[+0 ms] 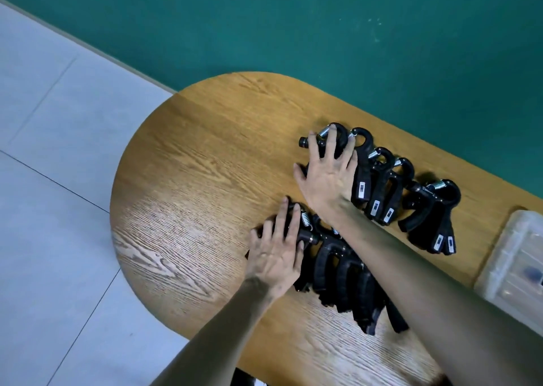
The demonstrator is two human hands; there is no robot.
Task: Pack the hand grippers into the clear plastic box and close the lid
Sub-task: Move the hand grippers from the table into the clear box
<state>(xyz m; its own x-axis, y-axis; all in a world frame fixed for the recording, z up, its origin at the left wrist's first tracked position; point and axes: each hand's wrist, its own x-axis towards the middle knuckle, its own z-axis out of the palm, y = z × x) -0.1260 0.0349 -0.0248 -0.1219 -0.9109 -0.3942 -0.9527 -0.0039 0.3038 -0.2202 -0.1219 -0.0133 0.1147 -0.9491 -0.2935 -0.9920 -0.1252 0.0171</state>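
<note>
Black hand grippers (379, 185) lie in rows near the closed clear plastic box (514, 256).

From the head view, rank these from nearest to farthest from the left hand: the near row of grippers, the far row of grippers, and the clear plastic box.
1. Near row of grippers: directly under the left hand, touching it.
2. Far row of grippers: beyond, up and to the right, under the right hand.
3. Clear plastic box: at the table's far right edge, apart from both rows.

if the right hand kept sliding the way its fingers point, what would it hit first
Little: the right hand already rests on the farthest hand gripper of the far row. Past its hook there looks to be only bare table, then the table edge and green wall.
</note>
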